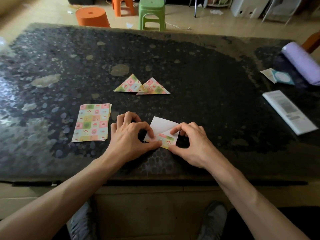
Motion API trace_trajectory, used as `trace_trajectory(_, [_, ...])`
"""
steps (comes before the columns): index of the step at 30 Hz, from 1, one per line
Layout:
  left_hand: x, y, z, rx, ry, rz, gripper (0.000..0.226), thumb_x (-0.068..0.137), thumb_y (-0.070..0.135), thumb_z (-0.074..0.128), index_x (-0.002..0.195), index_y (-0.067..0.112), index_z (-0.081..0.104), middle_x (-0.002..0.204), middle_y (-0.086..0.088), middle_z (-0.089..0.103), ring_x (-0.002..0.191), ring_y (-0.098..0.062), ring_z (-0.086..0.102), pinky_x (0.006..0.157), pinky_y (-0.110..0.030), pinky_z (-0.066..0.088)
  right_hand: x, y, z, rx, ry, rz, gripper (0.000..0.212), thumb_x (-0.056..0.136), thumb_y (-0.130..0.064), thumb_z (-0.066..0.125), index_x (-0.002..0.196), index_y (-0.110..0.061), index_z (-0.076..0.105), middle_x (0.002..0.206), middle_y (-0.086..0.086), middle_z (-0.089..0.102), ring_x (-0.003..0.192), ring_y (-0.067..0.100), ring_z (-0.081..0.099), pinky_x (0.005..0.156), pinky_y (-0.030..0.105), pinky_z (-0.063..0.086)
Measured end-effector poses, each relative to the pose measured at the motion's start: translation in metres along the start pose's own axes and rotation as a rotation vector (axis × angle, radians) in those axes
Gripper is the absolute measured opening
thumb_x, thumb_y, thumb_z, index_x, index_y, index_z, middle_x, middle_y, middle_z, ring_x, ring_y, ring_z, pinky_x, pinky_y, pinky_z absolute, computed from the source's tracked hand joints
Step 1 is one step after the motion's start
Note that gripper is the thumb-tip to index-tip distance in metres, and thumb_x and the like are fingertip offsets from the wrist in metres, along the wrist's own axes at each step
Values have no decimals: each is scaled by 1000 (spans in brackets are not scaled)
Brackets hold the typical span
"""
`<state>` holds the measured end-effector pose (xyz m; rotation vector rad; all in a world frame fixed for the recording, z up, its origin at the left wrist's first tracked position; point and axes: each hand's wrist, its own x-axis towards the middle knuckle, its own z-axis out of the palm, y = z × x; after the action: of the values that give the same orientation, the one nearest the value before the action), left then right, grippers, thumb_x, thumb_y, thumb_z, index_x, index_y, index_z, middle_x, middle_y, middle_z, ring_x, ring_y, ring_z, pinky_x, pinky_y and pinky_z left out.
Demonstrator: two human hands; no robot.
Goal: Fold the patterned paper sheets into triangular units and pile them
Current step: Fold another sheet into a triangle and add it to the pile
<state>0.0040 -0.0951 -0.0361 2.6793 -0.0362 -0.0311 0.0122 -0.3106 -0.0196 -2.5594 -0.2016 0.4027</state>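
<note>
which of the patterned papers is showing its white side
The part-folded sheet at bottom centre; the flat stack and both finished triangles show only pattern.

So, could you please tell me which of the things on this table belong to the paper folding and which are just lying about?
Job: sheet being folded, pinched by left hand and right hand; stack of patterned sheets; two folded triangles.
Lying about: lilac roll; white leaflet; teal packet.
</note>
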Motion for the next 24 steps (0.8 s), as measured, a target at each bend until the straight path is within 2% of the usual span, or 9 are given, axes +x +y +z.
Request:
trace_trajectory(3, [0,0,-1,4,0,-7,42,66,79,73,90,45,68,117,13,35,120,-11,25,93,-34,23,1,2,-2,14,-20,-27,43,86,-44,80,119,-44,54,119,-13,45,121,10,40,101,35,46])
trace_trajectory(10, [0,2,-4,-3,-35,-15,41,67,77,74,92,45,68,119,13,35,124,-12,25,94,-33,23,1,6,-11,23,-85,-51,48,86,-37,80,124,-44,52,118,-13,45,120,9,42,97,32,44])
trace_trajectory(13, [2,-2,-9,-51,-75,-39,35,72,67,78,96,45,66,123,13,36,130,-16,26,100,-37,29,2,5,-12,32,-85,-51,51,86,-34,81,126,-44,51,117,-14,45,120,8,42,97,31,44])
trace_trajectory(16, [4,-11,-13,-109,-43,-65,54,72,60,82,114,39,57,121,12,38,129,-20,34,103,-40,37,4,5,-14,52,-108,-34,59,85,-33,83,131,-45,48,116,-16,45,119,7,42,99,33,45])
trace_trajectory(18, [5,-16,-13,-100,-23,-78,62,70,63,81,119,34,57,121,11,40,128,-20,35,102,-37,37,5,6,-15,94,-119,-25,64,85,-34,82,135,-47,44,113,-20,45,115,5,43,94,29,44])
trace_trajectory(21, [5,-15,-13,-108,-53,-63,43,71,65,78,103,40,64,121,9,40,130,-19,31,105,-38,35,7,9,-16,177,-77,-6,66,85,-38,82,138,-48,44,110,-21,51,108,1,50,84,21,42])
trace_trajectory(24, [6,-12,-14,-122,-76,-27,26,75,59,79,90,44,65,120,12,41,130,-17,28,104,-41,35,9,10,-13,216,44,21,65,86,-38,82,139,-46,44,114,-18,52,100,0,56,75,15,43])
